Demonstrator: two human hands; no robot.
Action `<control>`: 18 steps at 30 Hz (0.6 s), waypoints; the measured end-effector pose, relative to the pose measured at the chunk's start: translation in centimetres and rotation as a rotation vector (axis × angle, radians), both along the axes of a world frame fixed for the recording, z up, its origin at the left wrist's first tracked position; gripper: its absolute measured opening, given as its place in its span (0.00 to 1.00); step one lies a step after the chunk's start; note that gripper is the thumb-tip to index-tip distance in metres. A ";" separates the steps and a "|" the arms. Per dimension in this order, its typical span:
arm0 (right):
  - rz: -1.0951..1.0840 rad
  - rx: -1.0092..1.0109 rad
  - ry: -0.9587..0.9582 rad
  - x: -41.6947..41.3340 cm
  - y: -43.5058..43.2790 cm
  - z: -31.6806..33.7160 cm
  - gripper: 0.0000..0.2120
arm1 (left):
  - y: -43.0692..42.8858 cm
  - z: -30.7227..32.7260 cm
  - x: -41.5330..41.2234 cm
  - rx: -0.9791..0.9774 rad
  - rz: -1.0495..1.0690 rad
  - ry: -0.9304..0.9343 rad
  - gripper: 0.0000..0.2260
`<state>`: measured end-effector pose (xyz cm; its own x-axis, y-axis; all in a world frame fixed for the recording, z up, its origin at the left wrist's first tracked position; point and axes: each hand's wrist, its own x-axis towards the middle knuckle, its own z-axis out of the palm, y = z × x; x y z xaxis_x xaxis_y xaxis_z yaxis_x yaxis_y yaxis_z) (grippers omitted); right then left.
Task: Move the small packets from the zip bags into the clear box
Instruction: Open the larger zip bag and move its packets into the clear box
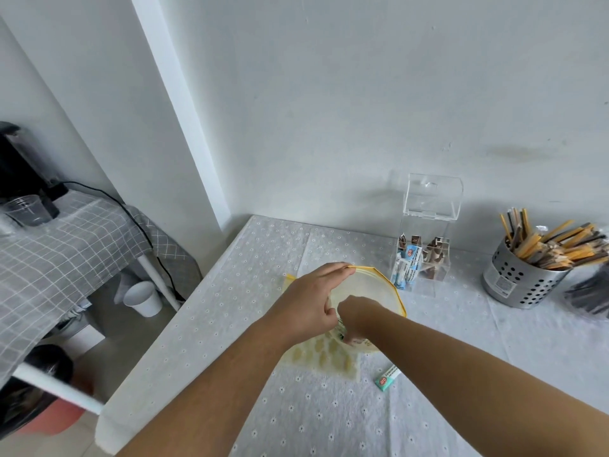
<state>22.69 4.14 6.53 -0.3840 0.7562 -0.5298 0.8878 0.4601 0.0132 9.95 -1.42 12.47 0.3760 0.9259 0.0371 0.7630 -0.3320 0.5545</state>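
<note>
A yellow-rimmed zip bag (379, 285) stands open on the table in front of me. My left hand (306, 301) grips its near-left rim and holds the mouth wide. My right hand (357, 316) reaches down inside the bag with curled fingers; what they hold is hidden. The clear box (425, 239) stands behind the bag with its lid up and several small packets upright inside. One green-and-white packet (387, 377) lies loose on the cloth to the right of the bag.
A perforated metal cup (517, 278) full of stick packets stands at the right. The table (197, 341) has its left edge close by; beyond it are a white paper cup (143, 298) on the floor and a checked-cloth side table (66, 245).
</note>
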 end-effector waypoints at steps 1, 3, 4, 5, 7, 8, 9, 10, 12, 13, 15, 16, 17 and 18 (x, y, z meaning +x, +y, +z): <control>-0.005 0.021 0.005 0.0 0.1 -0.5 0.14 | 0.0 0.0 0.1 -0.001 0.002 0.004 0.32; 0.002 0.065 0.015 0.1 0.2 -1.1 0.10 | 0.1 -0.1 0.3 0.012 0.003 0.017 0.32; 0.011 0.082 0.024 0.1 0.2 -1.2 0.09 | 0.1 -0.1 0.3 0.023 0.005 0.020 0.31; 0.020 0.094 0.035 0.2 0.3 -1.3 0.08 | 0.1 -0.1 0.4 0.030 0.008 0.019 0.31; 0.026 0.117 0.055 0.4 0.4 -1.3 0.08 | 0.3 -0.1 0.4 0.024 0.014 0.011 0.31; 0.027 0.129 0.063 0.5 0.4 -1.2 0.08 | 0.3 -0.1 0.4 0.013 0.018 0.011 0.31; 0.027 0.136 0.071 0.6 0.5 -1.0 0.08 | 0.4 -0.2 0.4 0.003 0.021 0.013 0.32; 0.030 0.134 0.082 0.6 0.5 -0.8 0.07 | 0.5 -0.3 0.4 -0.005 0.025 0.016 0.32; 0.042 0.133 0.108 0.6 0.8 -0.5 0.05 | 0.9 -0.4 0.3 -0.012 0.031 0.027 0.32; 0.039 0.133 0.130 0.6 1.0 -0.4 0.06 | 1.0 -0.4 0.2 -0.012 0.034 0.032 0.32; 0.026 0.120 0.181 0.7 1.2 -0.1 0.11 | 1.3 -0.5 0.0 -0.009 0.038 0.037 0.32; 0.022 0.110 0.214 0.7 1.3 0.2 0.09 | 1.4 -0.5 -0.1 -0.009 0.042 0.037 0.32; 0.024 0.101 0.248 0.8 1.4 0.4 0.08 | 1.5 -0.5 -0.2 -0.011 0.047 0.036 0.32; 0.023 0.088 0.280 0.9 1.5 0.5 0.09 | 1.7 -0.6 -0.4 -0.012 0.051 0.034 0.32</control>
